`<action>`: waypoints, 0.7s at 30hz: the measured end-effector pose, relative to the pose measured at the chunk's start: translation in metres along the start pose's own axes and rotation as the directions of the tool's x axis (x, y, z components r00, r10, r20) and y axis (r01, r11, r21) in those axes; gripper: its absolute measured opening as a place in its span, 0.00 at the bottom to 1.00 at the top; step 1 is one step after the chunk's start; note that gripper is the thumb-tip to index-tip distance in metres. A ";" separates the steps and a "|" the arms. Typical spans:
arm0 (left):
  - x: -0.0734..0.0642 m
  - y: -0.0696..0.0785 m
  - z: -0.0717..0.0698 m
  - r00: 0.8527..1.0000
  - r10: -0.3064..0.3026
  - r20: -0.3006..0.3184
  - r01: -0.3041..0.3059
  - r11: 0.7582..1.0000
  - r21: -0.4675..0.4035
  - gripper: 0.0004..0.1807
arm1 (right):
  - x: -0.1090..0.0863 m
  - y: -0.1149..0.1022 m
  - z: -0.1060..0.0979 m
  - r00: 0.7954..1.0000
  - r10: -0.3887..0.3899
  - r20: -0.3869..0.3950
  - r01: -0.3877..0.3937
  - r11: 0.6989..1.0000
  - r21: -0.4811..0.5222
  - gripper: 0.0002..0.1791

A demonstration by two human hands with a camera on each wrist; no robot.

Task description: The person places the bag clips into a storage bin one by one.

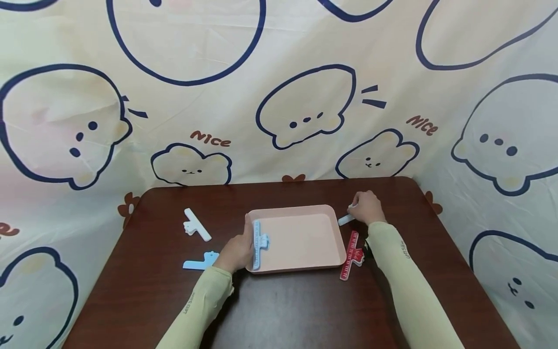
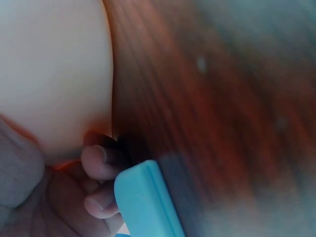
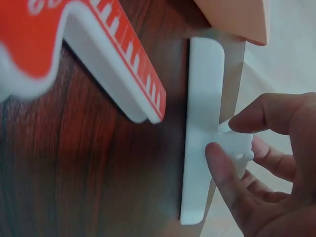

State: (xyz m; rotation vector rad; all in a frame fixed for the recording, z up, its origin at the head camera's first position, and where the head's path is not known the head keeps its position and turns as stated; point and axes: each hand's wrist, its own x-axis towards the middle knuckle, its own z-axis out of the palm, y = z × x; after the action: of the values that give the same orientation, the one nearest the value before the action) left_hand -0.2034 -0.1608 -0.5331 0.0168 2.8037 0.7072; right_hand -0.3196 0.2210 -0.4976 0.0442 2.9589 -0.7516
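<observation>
My left hand (image 1: 236, 248) grips the left edge of a shallow pink tray (image 1: 305, 237), its fingertips (image 2: 98, 160) at the rim in the left wrist view. Inside the tray, along that side, lies a blue bag clip (image 1: 256, 245) with ruler marks. To the right of the tray, my right hand (image 1: 367, 207) pinches the handle of a white bag clip (image 3: 201, 128) between thumb and fingers. The clip's long bar is low over the dark table. Near it lies a red bag clip (image 1: 350, 255) with white ruler marks, close against the tray's right side.
On the left of the brown table (image 1: 287, 310) lie another white clip (image 1: 197, 225) and a light blue clip (image 1: 196, 265), the latter partly hidden by my left hand. A patterned cloth (image 1: 244, 116) hangs behind the table and along its sides.
</observation>
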 end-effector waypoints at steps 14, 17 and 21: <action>-0.001 0.001 -0.002 1.000 0.009 0.015 -0.009 1.000 0.030 0.44 | 0.001 0.019 0.001 0.999 0.032 0.008 -0.032 0.995 0.094 0.22; -0.001 0.001 -0.002 1.000 0.011 0.012 -0.011 1.000 0.027 0.43 | 0.001 0.020 0.000 0.999 0.034 -0.019 -0.032 0.994 0.100 0.21; 0.000 0.001 -0.002 1.000 0.013 0.008 -0.013 1.000 0.024 0.42 | 0.001 0.021 -0.001 0.999 0.027 -0.038 -0.022 0.993 0.120 0.18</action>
State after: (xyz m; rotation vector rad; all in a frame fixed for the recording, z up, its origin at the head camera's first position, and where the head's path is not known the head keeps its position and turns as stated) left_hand -0.2036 -0.1611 -0.5311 0.0427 2.8071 0.6746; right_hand -0.3193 0.2398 -0.5068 0.1046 2.9412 -0.9339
